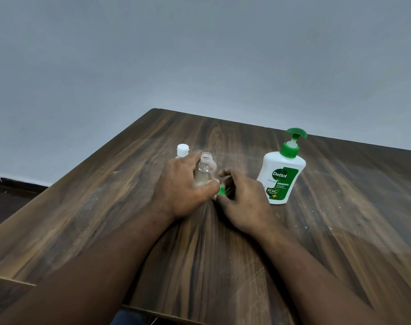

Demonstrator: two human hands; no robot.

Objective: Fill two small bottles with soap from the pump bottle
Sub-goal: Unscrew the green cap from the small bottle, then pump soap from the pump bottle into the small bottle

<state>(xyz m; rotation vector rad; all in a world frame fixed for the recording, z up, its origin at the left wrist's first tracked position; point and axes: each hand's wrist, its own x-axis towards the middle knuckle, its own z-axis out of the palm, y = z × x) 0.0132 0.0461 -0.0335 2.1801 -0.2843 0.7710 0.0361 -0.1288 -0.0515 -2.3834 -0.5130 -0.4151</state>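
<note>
Head view: is looking down on a dark wooden table (129,231) that is standing against a plain grey wall (199,55).
Left hand (179,184): is wrapping fingers and thumb round the lower body of the open small bottle (205,168), holding it upright on the table.
Open small bottle: clear, is standing near the table's middle with its threaded neck bare; how full it is cannot be told.
Right hand (244,202): is curling its fingers round the green cap (222,190), just beside the bottle's base and the left thumb.
Green cap: is showing only partly between the two hands, low by the tabletop.
Second small bottle (183,150): is standing just behind the left knuckles, wearing a white cap, its body mostly hidden.
Pump bottle (281,177): white with a green pump, is standing upright near the right hand, not touching it, its label facing the camera.
</note>
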